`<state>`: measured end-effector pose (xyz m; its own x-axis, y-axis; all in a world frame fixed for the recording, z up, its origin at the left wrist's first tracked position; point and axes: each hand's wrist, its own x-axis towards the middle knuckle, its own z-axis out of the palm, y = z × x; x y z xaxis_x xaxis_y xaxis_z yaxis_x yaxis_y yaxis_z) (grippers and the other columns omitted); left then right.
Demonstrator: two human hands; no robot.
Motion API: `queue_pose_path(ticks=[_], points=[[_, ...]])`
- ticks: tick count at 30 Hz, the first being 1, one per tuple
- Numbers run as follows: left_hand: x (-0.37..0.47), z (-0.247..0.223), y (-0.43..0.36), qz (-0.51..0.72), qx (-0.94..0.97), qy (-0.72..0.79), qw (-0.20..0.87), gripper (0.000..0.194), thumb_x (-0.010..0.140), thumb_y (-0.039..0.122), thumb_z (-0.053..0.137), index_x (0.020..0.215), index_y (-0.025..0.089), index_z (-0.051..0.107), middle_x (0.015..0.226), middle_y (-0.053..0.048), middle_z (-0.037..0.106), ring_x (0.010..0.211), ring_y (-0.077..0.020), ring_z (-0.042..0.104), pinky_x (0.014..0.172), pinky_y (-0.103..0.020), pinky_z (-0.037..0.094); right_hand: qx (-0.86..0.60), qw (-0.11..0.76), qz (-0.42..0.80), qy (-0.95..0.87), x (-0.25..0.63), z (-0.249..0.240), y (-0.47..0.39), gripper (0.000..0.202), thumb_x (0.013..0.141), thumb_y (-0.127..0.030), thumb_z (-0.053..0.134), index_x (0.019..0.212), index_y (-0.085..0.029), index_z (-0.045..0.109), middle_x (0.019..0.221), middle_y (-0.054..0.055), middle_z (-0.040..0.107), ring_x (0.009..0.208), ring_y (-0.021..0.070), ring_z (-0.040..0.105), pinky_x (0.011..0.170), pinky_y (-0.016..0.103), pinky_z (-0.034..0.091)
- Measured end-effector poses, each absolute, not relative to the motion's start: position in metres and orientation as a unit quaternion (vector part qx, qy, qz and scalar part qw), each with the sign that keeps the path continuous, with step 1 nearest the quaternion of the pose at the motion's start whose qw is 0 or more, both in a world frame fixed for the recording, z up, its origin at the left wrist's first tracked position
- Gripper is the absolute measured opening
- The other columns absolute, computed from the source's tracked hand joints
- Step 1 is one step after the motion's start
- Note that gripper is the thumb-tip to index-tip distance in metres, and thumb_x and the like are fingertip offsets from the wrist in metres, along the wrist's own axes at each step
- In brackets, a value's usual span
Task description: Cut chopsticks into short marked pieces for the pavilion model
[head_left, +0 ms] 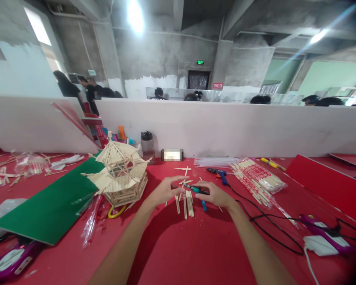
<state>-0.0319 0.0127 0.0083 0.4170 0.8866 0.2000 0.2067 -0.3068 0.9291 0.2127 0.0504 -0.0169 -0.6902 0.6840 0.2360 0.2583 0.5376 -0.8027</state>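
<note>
My right hand (213,193) is closed around a slim teal-and-black pen-shaped craft knife (195,189), its metallic tip pointing left. Facing it, my left hand (167,190) is curved with thumb and index finger apart, close to that tip; its other fingers are partly hidden. Below both hands, short wooden sticks (185,208) lie side by side on the red table (190,249). More thin sticks (186,170) lie crossed just beyond my hands. A small blue piece (204,206) rests beneath my right hand.
Left stands a tiered wooden-stick pavilion model (126,172), partly on a green board (52,202). A bottle (147,146) stands behind. To the right lie a blue glue gun (221,175), packaged sticks (255,180), black cable (269,233) and a purple power strip (326,231). A white partition (225,128) borders the back.
</note>
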Motion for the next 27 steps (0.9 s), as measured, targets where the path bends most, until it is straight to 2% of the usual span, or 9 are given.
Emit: queue_pose_path(ticks=[6, 11, 21, 27], points=[[-0.0318, 0.005, 0.0137, 0.381, 0.674, 0.357, 0.523, 0.055, 0.08, 0.036, 0.069, 0.132, 0.026, 0.057, 0.142, -0.014, 0.05, 0.085, -0.021, 0.071, 0.076, -0.034, 0.057, -0.286, 0.27, 0.393, -0.831, 0.2129, -0.0195, 0.0515, 0.041, 0.085, -0.041, 0.064, 0.122, -0.024, 0.065, 0.112, 0.008, 0.067, 0.1, 0.0235, 0.061, 0.09, 0.037, 0.048], [-0.0315, 0.0058, 0.0134, 0.373, 0.653, 0.371, 0.545, 0.06, 0.077, 0.037, 0.073, 0.133, 0.025, 0.056, 0.138, -0.016, 0.054, 0.084, -0.0227, 0.073, 0.073, -0.034, 0.058, -0.288, 0.268, 0.395, -0.83, 0.212, -0.0201, 0.0511, 0.041, 0.085, -0.042, 0.063, 0.121, -0.025, 0.065, 0.113, 0.007, 0.067, 0.102, 0.0246, 0.061, 0.091, 0.039, 0.047], [-0.0315, 0.0025, 0.0155, 0.37, 0.656, 0.376, 0.54, 0.057, 0.076, 0.036, 0.074, 0.129, 0.023, 0.06, 0.135, -0.015, 0.056, 0.079, -0.0211, 0.073, 0.072, -0.034, 0.058, -0.288, 0.262, 0.376, -0.841, 0.2125, -0.0198, 0.0502, 0.038, 0.086, -0.041, 0.063, 0.12, -0.025, 0.066, 0.108, 0.006, 0.067, 0.097, 0.0219, 0.061, 0.087, 0.035, 0.048], [-0.0299, 0.0042, 0.0143, 0.364, 0.653, 0.376, 0.548, 0.061, 0.075, 0.041, 0.074, 0.131, 0.021, 0.058, 0.136, -0.016, 0.056, 0.08, -0.0207, 0.072, 0.071, -0.031, 0.058, -0.284, 0.273, 0.375, -0.839, 0.2117, -0.0247, 0.0523, 0.04, 0.085, -0.044, 0.063, 0.12, -0.025, 0.066, 0.111, 0.006, 0.067, 0.099, 0.0224, 0.062, 0.09, 0.036, 0.047]])
